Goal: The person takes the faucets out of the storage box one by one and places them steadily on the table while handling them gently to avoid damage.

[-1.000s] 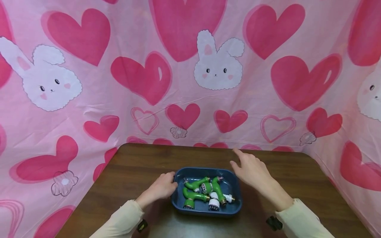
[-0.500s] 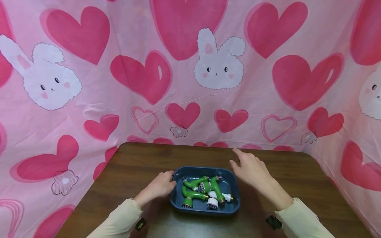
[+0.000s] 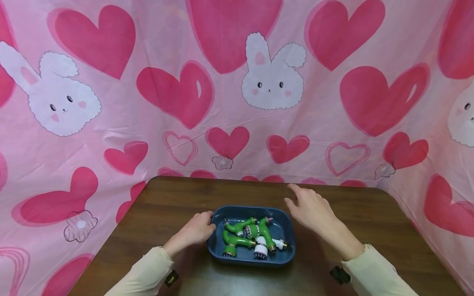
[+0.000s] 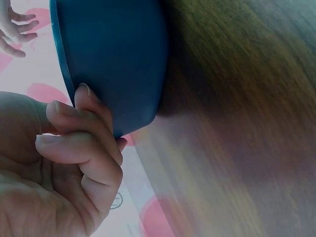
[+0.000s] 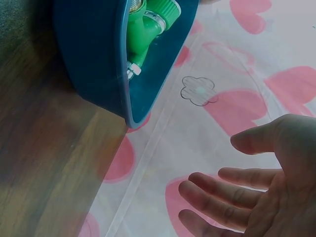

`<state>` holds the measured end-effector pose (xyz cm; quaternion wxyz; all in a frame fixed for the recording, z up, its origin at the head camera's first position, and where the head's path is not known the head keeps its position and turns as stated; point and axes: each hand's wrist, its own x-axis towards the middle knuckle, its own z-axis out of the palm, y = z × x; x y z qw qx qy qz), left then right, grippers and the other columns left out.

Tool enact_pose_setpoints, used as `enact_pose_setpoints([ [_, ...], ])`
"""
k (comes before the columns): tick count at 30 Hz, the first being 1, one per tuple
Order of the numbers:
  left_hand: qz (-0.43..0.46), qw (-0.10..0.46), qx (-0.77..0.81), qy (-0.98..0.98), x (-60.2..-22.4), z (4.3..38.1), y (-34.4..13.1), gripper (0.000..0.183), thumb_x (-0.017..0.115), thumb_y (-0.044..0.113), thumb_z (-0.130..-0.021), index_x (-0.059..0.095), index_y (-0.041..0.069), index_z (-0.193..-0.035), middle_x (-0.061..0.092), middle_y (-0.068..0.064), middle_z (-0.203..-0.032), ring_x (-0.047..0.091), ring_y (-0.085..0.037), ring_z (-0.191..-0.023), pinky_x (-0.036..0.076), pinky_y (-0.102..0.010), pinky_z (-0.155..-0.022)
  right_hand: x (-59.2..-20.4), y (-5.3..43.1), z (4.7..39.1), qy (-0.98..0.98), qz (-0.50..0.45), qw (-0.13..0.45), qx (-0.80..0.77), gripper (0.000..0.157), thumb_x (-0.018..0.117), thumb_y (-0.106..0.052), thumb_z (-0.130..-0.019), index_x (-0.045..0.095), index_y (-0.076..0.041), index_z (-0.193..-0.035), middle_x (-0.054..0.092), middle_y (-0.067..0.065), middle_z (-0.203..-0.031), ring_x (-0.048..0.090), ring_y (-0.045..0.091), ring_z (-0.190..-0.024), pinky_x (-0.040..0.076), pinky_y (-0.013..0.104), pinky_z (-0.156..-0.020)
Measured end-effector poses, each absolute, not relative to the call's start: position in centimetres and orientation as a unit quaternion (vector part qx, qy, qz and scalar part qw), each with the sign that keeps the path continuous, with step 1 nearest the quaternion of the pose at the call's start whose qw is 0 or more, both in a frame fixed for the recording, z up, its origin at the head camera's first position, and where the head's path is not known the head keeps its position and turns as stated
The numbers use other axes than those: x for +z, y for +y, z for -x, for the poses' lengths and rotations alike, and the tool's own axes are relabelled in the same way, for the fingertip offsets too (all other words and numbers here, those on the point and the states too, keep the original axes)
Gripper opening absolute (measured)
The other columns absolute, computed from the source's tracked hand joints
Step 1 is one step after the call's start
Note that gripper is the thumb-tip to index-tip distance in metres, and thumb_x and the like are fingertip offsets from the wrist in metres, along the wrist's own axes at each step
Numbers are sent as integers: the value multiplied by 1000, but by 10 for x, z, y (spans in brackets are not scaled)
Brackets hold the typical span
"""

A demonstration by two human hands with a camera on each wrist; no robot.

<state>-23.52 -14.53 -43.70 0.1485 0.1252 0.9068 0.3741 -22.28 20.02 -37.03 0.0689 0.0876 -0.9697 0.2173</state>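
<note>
A dark blue plastic basin [image 3: 252, 263] holds three green taps, among them a bent one [image 3: 237, 240], and one white tap [image 3: 261, 250]. The taps lie jumbled, their metal-threaded ends pointing different ways. My left hand [image 3: 196, 228] grips the basin's left end; the left wrist view has curled fingers [image 4: 101, 168] at the corner of the basin wall. On the other side, my right hand [image 3: 310, 209] hovers apart from the basin's right rim. Its fingers are spread and loosely bent, and the palm [image 5: 276, 207] is bare in the right wrist view.
The basin stands on a dark brown wooden table [image 3: 177, 197] with rounded back corners. Pink cloth [image 3: 229, 115] printed with hearts and rabbits hangs behind the table and along both sides. A black strap [image 3: 340, 274] shows under the right wrist.
The basin, taps inside, has slid slightly to the left together with my left hand. My right hand has stayed nearly in place.
</note>
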Motion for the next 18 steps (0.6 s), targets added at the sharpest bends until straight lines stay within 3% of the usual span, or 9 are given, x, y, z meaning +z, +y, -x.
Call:
enact_pose_setpoints([
  [18, -122, 147, 374, 908, -439, 234, -157, 37, 58, 7, -105, 56, -10, -137, 58, -10, -73, 56, -20, -48, 50, -32, -46, -370, 195, 222, -969, -88, 76, 218, 51, 75, -24, -95, 63, -2, -140, 70, 4, -87, 59, 16, -66, 57, 34, -57],
])
